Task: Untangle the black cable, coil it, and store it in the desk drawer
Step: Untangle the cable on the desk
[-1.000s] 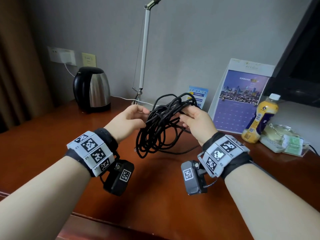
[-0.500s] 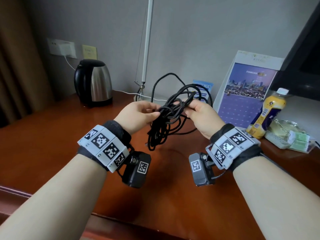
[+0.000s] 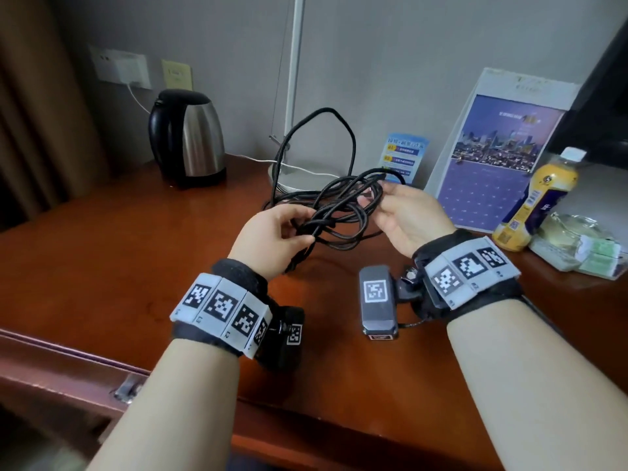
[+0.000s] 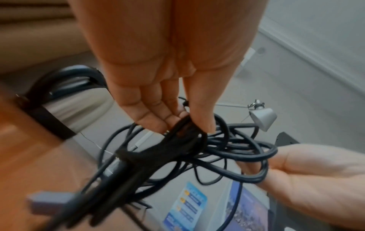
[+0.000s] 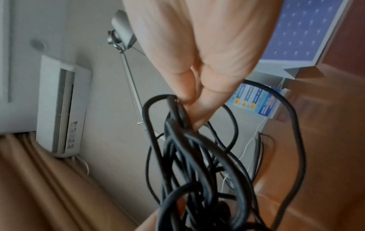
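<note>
Looking down, I see my two arms reach out over the brown desk (image 3: 102, 253). Each wrist wears a band with black and white squares and a small camera.

My left hand (image 3: 268, 239) is closest. Its thumb and fingers (image 4: 158, 120) pinch a thick bunch of the black cable (image 3: 339, 212) together. Some of the cable hangs down below this hand toward the desk.

My right hand (image 3: 407, 219) is just a bit farther and off to the side. Its fingers (image 5: 199, 112) curl around a few loops at the other end of the bunch. The cable stretches between both hands, up in the air above the desk. It is a messy tangle, with loops crossing each other. One big loop sticks up high behind the rest.

Past the cable, a white lamp base (image 3: 306, 175) sits on the desk, with its thin pole going up. A thin white cord runs past it. A black and silver kettle (image 3: 188, 137) stands to the left, near the wall plugs. To the right I see a small blue card (image 3: 402, 158), a big purple calendar (image 3: 492, 158), a yellow bottle (image 3: 533, 202) and some packets (image 3: 584, 246).
</note>
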{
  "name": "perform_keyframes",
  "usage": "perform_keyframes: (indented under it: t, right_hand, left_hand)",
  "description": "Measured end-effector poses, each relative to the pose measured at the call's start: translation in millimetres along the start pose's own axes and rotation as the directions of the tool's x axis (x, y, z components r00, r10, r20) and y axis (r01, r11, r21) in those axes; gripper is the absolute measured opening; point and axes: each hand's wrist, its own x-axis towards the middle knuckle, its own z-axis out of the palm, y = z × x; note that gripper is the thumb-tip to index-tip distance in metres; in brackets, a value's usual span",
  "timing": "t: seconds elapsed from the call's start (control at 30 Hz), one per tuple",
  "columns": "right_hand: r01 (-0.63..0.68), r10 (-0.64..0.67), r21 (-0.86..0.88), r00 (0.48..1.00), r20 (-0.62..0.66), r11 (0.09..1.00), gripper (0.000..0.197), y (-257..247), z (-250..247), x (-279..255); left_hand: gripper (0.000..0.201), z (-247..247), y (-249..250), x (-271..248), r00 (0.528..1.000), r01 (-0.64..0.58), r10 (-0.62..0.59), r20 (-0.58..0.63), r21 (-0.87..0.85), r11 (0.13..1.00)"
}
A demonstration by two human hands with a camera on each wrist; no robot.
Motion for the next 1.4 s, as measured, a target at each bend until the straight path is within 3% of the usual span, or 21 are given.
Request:
perform_keyframes:
  t: [0.13,0.3,0.37,0.47,0.57,0.73,0.87,1.0,1.1,1.17,1.4]
  right_hand:
    - [-0.089,0.087,0.065,0.996,0.029,0.994,0.024,5,6,-6]
    - [-0.105,0.103,0.034,0.994,0.040,0.994,0.019,12,11,-13]
    - [-0.120,0.121,-0.024,0.992,0.044,0.992,0.022,13,12,-15]
    - [-0.143,0.146,-0.122,0.989,0.018,0.982,0.023,11,15,-13]
    - [-0.139,0.135,-0.169,0.990,-0.035,0.976,0.026,9,17,-9]
    - [-0.139,0.133,-0.138,0.990,-0.052,0.981,0.018,5,23,-4]
    - [-0.114,0.119,-0.098,0.992,0.049,0.989,0.022,-4,21,-7]
    - [-0.122,0.174,-0.289,0.971,0.165,0.949,0.008,-14,17,-10]
    - [-0.038,0.074,-0.465,0.996,0.059,0.884,0.005,-11,15,-3]
    - [-0.007,0.008,-0.529,1.000,0.001,0.849,0.019,-10,16,-1]
    - [-0.133,0.037,-0.649,0.987,-0.159,0.749,0.013,-8,10,6]
  left_hand:
    - [0.039,-6,-4,-5,1.000,-0.004,0.004,-0.002,0.141,0.990]
    - [0.049,-13,-7,-6,0.999,0.025,-0.014,-0.032,0.382,0.924]
    - [0.047,-15,-6,-5,0.999,0.024,-0.011,-0.041,0.331,0.943]
    - [0.040,-18,-2,-3,0.997,-0.003,-0.015,0.077,0.236,0.972]
    - [0.021,-20,-1,0,0.992,0.055,-0.065,0.111,0.089,0.994]
    - [0.007,-15,5,14,0.997,-0.012,-0.008,0.083,0.238,0.971]
    - [0.010,-14,9,29,0.997,0.032,-0.043,0.063,0.158,0.987]
    - [0.022,-13,14,38,0.998,0.033,-0.039,0.054,0.104,0.994]
    - [0.016,-13,18,41,0.995,0.009,-0.020,0.095,0.109,0.994]
    - [0.009,-13,19,41,0.995,-0.006,-0.005,0.095,0.113,0.994]
    - [0.012,-8,16,38,0.997,-0.020,0.011,0.082,0.104,0.994]
